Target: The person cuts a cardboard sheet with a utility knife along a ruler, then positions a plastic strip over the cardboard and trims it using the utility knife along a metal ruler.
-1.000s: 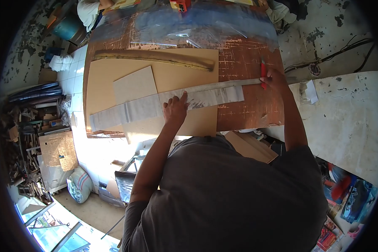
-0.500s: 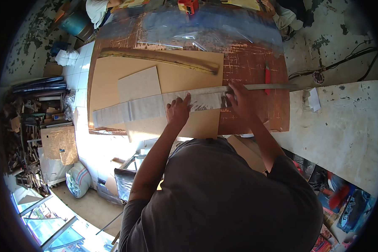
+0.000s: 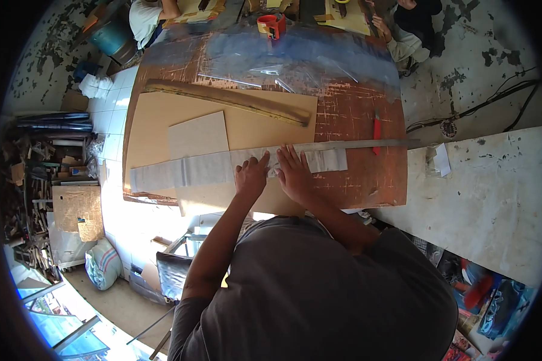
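Observation:
A long pale grey strip point(image 3: 208, 171) lies across the board and cardboard, its right end dark-smudged. My left hand point(image 3: 251, 175) rests on its middle, index finger stretched forward and the other fingers slightly bent. Close beside it, my right hand point(image 3: 293, 173) presses flat on the same strip with fingers extended. Along the strip's far edge runs a narrow grey straight bar point(image 3: 361, 144), reaching past the table's right side. Beneath are a grey board piece point(image 3: 202, 135) and a large tan cardboard sheet point(image 3: 265, 120).
A brown-yellow bar point(image 3: 229, 103) lies on the cardboard's far part. A red-handled tool point(image 3: 377, 135) sits at right on the scratched brown table point(image 3: 355, 114). Clear plastic sheeting point(image 3: 307, 54) and a red tape dispenser point(image 3: 272, 27) are farther back. Two people sit across the table.
My right hand has moved left from the strip's right end and now lies flat beside my left hand. The left hand stays on the strip. The whole view has shifted slightly.

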Available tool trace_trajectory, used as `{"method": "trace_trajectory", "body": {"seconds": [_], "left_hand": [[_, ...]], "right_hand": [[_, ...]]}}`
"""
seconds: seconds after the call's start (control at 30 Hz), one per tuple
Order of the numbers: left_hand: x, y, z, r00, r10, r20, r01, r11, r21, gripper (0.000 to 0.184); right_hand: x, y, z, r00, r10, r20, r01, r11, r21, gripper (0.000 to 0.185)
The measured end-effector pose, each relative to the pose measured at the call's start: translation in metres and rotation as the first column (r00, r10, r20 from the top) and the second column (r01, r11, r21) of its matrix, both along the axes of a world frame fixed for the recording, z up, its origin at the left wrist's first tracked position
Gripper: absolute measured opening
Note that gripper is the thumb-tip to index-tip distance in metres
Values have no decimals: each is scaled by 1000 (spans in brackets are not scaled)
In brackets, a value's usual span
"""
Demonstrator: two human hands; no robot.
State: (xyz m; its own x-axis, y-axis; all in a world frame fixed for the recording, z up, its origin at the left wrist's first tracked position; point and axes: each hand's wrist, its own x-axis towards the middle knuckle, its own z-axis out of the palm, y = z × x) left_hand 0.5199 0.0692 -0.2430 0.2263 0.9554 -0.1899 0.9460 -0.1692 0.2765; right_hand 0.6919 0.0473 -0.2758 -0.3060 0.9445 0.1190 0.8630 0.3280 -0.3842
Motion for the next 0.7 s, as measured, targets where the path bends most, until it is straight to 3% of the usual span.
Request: {"method": "trace_trajectory", "body": {"seconds": [0.3,0.4,0.47,0.53,0.63,0.7], "left_hand": [[-10,0,0,997,-5,76,8,999,-40,54],[-26,-2,-6,987,-31,160,33,999,-12,55],[-41,-4,-5,926,-64,371,88,995,-50,57],[-63,-9,-2,909,-43,414,65,997,-40,53],[-101,-19,0,822,-138,553,59,986,159,35],[-128,-28,11,800,-50,598,-15,995,103,31]], "right_hand": [[-6,-3,10,998,-31,45,31,999,12,59],[-9,-1,10,998,-21,52,20,1000,15,59],[-11,-1,9,995,-46,84,46,999,8,58],[-14,0,9,996,-38,81,37,999,11,57],[-15,-1,11,996,-38,87,37,999,7,56],[-17,-1,8,996,-26,85,25,1000,10,56]]}}
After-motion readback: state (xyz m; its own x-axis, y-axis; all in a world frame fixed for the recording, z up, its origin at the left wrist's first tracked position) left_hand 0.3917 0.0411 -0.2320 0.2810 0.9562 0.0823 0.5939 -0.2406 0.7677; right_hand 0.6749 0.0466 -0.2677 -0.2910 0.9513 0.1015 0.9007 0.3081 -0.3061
